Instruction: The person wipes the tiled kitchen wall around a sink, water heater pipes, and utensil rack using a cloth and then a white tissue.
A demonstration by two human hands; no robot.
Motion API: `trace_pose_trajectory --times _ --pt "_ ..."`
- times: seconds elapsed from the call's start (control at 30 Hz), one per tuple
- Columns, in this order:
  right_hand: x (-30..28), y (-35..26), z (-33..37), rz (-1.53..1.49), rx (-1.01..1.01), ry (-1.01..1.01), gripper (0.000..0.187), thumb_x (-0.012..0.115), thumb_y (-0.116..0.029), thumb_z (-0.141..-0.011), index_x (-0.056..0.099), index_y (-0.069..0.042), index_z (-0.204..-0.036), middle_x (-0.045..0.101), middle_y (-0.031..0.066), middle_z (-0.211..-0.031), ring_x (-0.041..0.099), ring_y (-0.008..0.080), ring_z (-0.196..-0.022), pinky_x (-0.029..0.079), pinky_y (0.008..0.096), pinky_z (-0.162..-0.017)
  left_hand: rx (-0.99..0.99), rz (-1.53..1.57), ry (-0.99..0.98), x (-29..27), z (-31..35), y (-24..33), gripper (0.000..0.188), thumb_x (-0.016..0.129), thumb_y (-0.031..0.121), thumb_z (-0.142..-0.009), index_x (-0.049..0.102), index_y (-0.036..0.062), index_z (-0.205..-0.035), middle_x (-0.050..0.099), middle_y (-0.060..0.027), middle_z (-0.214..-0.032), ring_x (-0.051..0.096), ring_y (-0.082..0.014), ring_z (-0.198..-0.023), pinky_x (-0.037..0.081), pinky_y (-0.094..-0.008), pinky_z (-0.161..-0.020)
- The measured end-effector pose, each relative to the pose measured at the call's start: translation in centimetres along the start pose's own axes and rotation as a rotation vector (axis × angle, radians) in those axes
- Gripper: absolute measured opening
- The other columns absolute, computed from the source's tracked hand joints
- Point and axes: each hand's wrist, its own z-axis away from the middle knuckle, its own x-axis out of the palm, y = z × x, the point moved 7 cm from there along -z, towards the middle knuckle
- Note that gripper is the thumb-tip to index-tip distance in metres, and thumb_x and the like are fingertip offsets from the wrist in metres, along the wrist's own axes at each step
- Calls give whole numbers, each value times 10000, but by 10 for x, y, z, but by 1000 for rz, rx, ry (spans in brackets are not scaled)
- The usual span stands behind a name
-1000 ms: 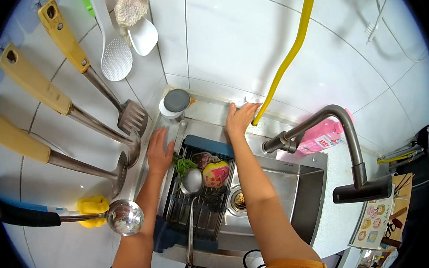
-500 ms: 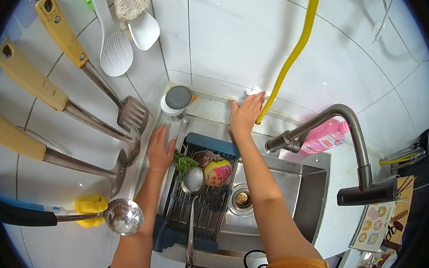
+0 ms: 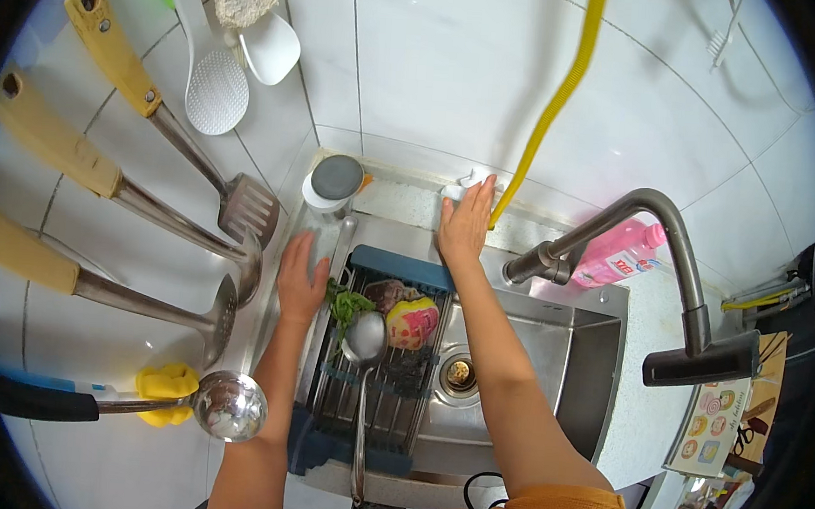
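Observation:
At the back ledge [image 3: 401, 205] of the sink, my right hand [image 3: 465, 223] presses down on a crumpled white tissue [image 3: 473, 177]. Its fingers are stretched out, and parts of the tissue stick out past them and beside the thumb. My left hand [image 3: 302, 276] rests by the left rim, fingers extended, holding nothing. Just beyond it stands a clear jar with a grey and white lid [image 3: 336, 177]. Between my arms a roll-up drying rack [image 3: 402, 268] spans the sink, bearing green leaves [image 3: 350, 304], a pink and yellow piece [image 3: 412, 323], a brownish piece [image 3: 388, 294] and a long-handled spoon [image 3: 365, 341].
A yellow hose [image 3: 557, 105] hangs close to my right hand. The dark faucet [image 3: 649, 196] arches over the right side, with a pink bottle [image 3: 617, 253] behind it. Along the left wall hang a ladle [image 3: 230, 406], a slotted turner [image 3: 249, 209] and other utensils. The sink drain [image 3: 459, 374] is open.
My right hand has shifted slightly left along the back ledge, and more of the white tissue shows. My left hand stays by the left rim.

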Motion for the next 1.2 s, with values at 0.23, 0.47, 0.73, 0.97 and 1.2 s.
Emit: trace_pose_trajectory --times 0.23,0.47,0.73,0.97,1.2 --pt "-9 -3 -4 -78 25 3 475 621 -71 -802 411 41 -1212 354 253 -1292 398 403 -1161 358 437 -965 19 -9 -17 1 -2 -1 422 556 212 -856 501 -9 -1212 515 -206 -1209 489 -378 -1116 385 -410 -959" --pt "-9 15 -23 -292 65 254 310 633 -10 -763 508 20 -1045 519 210 -1042 517 378 -943 429 403 -818 6 -11 -42 2 -2 3 422 558 217 -856 500 -10 -1207 511 -208 -1211 484 -382 -1120 383 -409 -962" --pt "6 2 -41 -308 184 226 108 653 -64 -719 602 -86 -812 582 84 -806 576 292 -702 461 382 -621 4 -46 -50 5 -2 2 432 559 227 -850 499 -7 -1209 508 -205 -1224 483 -374 -1133 381 -410 -967" --pt "48 -71 -47 -344 -101 64 146 644 -78 -719 644 -134 -854 590 50 -828 604 279 -727 492 379 -625 -3 -30 -39 5 -1 0 435 560 228 -850 499 -12 -1208 506 -212 -1226 481 -376 -1137 379 -408 -972" --pt "75 -114 -34 -509 -319 -308 155 606 -74 -771 644 -119 -914 589 64 -916 595 290 -826 486 400 -700 -3 -23 -46 1 -2 3 467 561 214 -851 465 -16 -1245 476 -225 -1256 460 -388 -1159 364 -416 -986"
